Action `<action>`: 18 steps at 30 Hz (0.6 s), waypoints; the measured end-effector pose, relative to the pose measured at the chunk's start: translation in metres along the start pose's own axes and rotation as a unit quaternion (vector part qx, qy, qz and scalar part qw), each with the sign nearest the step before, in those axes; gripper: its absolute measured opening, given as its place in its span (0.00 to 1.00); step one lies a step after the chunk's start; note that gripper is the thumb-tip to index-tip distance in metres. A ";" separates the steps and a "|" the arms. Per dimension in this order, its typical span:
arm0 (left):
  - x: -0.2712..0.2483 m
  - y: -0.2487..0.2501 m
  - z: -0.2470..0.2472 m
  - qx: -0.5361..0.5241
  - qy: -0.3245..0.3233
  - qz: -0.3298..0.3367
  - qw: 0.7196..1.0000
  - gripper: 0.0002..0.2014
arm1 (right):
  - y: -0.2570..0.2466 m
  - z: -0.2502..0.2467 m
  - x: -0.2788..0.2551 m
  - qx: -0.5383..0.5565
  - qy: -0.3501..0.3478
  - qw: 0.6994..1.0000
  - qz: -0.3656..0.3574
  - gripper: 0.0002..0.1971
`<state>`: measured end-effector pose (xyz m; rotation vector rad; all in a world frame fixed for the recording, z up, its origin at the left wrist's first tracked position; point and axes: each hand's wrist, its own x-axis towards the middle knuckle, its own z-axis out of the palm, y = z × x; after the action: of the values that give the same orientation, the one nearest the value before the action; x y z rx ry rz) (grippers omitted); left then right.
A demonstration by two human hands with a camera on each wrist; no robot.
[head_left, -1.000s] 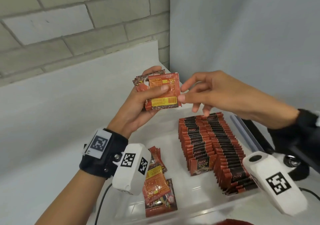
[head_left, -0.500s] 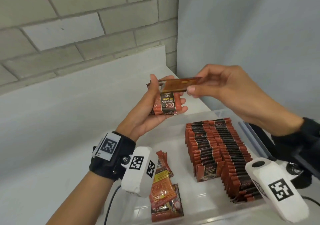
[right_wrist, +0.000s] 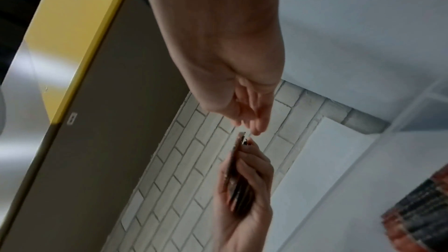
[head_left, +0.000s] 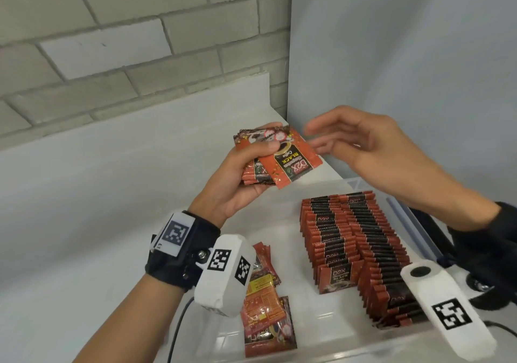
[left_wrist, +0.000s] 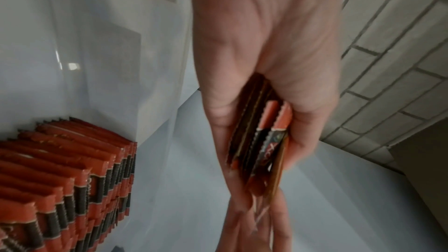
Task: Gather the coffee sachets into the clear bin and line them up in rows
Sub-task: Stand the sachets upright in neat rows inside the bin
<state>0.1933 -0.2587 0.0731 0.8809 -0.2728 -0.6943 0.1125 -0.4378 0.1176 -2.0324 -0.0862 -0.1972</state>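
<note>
Left hand (head_left: 237,178) clutching small stack of coffee sachets (head_left: 275,161) above clear bin (head_left: 330,343), left of two filed rows (head_left: 355,253); right hand (head_left: 361,150) spread, empty. Skewed top sachet likely to slip from thumb.

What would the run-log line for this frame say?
left hand: grips sachet stack | right hand: open, empty, beside stack | clear bin: two rows, loose sachets unsorted

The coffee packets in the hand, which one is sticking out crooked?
The front sachet in the left hand, printed side up with BLACK readable, is tilted and juts toward the right hand. The others sit squared up behind it under the thumb.
</note>
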 end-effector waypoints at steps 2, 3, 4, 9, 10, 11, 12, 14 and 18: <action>0.001 0.000 0.000 -0.008 0.009 0.026 1.000 0.16 | -0.004 -0.001 -0.001 0.099 -0.003 0.991 0.087 0.09; 0.003 0.000 -0.001 -0.010 0.014 0.037 0.999 0.16 | -0.006 -0.001 -0.002 0.144 -0.014 0.982 0.125 0.09; 0.003 0.000 -0.001 -0.012 0.017 0.045 0.999 0.15 | -0.006 0.000 -0.004 0.170 -0.034 0.973 0.152 0.15; 0.004 -0.001 -0.004 0.002 0.020 0.064 0.998 0.11 | -0.003 0.016 -0.008 0.216 -0.078 0.954 0.192 0.25; 0.004 -0.002 -0.004 0.004 0.020 0.065 0.998 0.11 | -0.003 0.018 -0.008 0.229 -0.070 0.951 0.195 0.24; 0.004 -0.002 -0.004 0.007 0.020 0.066 0.998 0.11 | -0.002 0.019 -0.007 0.240 -0.063 0.948 0.199 0.23; 0.004 -0.002 -0.004 0.011 0.019 0.067 0.998 0.11 | 0.000 0.020 -0.006 0.247 -0.058 0.946 0.201 0.22; 0.004 -0.002 -0.003 0.020 0.017 0.067 0.997 0.11 | 0.001 0.022 -0.006 0.258 -0.048 0.943 0.202 0.17; 0.004 -0.001 -0.002 0.024 0.010 0.070 0.997 0.15 | 0.001 0.014 -0.007 0.274 -0.027 0.941 0.195 0.06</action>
<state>0.1967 -0.2602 0.0704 0.9042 -0.3308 -0.5498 0.1067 -0.4253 0.1095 -1.4594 0.2089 0.1249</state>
